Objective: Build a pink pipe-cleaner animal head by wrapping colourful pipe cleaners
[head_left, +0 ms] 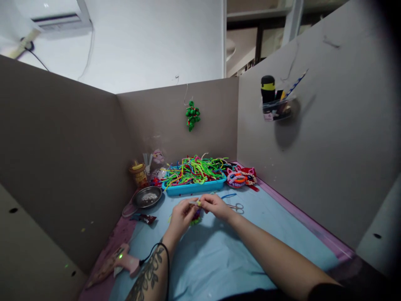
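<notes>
My left hand (183,213) and my right hand (216,207) meet over the middle of the table, both with fingers pinched together. Between their fingertips is a small pale yellow-green piece (198,203), with something whitish beside it at my left fingers; its kind is too small to tell. Just below the hands, partly hidden by my left one, lies a fuzzy purple and green piece (196,218). Beyond the hands, a blue tray (194,190) is heaped with many-coloured pipe cleaners (197,170). Scissors (237,207) lie to the right of my right hand.
A pink glue gun (125,260) lies at left, its black cord crossing my left forearm. A metal dish (147,197) holds small whitish bits. Fuzzy pink and orange craft figures (238,177) sit right of the tray. Grey partitions (175,121) enclose the table.
</notes>
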`<state>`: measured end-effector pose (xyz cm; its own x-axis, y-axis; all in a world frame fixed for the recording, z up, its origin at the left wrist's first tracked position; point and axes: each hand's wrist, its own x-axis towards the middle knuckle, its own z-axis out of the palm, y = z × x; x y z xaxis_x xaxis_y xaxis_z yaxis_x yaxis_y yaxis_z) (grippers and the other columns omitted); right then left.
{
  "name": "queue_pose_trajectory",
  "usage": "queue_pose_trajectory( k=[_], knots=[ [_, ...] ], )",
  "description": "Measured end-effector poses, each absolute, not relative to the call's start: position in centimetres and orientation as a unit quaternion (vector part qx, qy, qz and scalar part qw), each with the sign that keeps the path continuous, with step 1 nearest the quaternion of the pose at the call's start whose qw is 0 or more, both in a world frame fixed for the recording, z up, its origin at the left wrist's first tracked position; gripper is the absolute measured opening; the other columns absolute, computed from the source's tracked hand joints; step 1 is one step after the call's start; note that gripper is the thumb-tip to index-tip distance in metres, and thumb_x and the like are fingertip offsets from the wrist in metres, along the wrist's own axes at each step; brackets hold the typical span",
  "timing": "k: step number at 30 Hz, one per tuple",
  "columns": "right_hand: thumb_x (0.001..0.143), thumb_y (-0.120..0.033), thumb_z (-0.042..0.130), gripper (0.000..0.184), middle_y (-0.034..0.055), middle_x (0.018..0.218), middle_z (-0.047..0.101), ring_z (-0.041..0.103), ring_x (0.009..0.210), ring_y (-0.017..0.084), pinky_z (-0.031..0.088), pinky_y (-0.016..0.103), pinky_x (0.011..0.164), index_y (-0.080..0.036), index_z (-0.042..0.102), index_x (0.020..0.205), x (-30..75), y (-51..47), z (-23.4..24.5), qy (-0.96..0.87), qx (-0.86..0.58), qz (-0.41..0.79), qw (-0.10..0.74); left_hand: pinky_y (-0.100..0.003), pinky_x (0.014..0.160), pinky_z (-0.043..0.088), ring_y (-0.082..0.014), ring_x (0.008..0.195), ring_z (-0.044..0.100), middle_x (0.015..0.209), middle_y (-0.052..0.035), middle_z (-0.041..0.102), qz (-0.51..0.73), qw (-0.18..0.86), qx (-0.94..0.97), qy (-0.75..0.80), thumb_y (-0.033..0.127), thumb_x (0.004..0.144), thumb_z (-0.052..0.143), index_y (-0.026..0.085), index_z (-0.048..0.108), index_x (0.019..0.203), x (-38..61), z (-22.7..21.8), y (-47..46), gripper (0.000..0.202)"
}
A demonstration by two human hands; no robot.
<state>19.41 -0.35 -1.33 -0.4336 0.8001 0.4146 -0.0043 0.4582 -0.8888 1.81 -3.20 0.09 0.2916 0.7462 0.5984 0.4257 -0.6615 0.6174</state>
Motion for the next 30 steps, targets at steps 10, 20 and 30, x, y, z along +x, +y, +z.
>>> queue_pose_trajectory(
  k=[10, 20, 30],
  knots=[
    [0.078, -0.045, 0.059, 0.028, -0.0025, 0.066, 0.049, 0.046, 0.061, 0.011, 0.037, 0.023, 0.057, -0.018, 0.051, 0.076, 18.8, -0.2, -1.8, -0.664, -0.297, 0.41, 0.55, -0.027, 0.075, 0.048, -0.0169, 0.082, 0.064, 0.092, -0.0072, 0.07, 0.48, 0.153, 0.773, 0.384, 0.03, 0.085, 0.053, 0.018, 0.067, 0.095, 1.9, 0.4, -3.5, 0.022],
    [0.076, -0.021, 0.06, 0.011, -0.0008, 0.069, 0.051, 0.048, 0.064, 0.013, 0.039, 0.024, 0.058, -0.018, 0.051, 0.069, 18.1, -1.4, -1.7, -0.714, -0.346, 0.229, 0.565, -0.026, 0.069, 0.049, -0.0171, 0.075, 0.064, 0.083, -0.007, 0.071, 0.486, 0.176, 0.754, 0.406, 0.034, 0.083, 0.055, 0.017, 0.071, 0.085, 1.8, 0.1, -3.4, 0.024],
    [0.075, -0.011, 0.053, 0.017, 0.0005, 0.069, 0.048, 0.047, 0.069, 0.015, 0.039, 0.027, 0.063, -0.021, 0.044, 0.065, 17.9, -1.9, -2.1, -0.747, -0.316, 0.08, 0.58, -0.027, 0.069, 0.051, -0.0182, 0.075, 0.065, 0.084, -0.0072, 0.072, 0.509, 0.263, 0.709, 0.41, 0.037, 0.076, 0.062, 0.015, 0.072, 0.081, 2.3, 0.2, -3.6, 0.025]
  ],
)
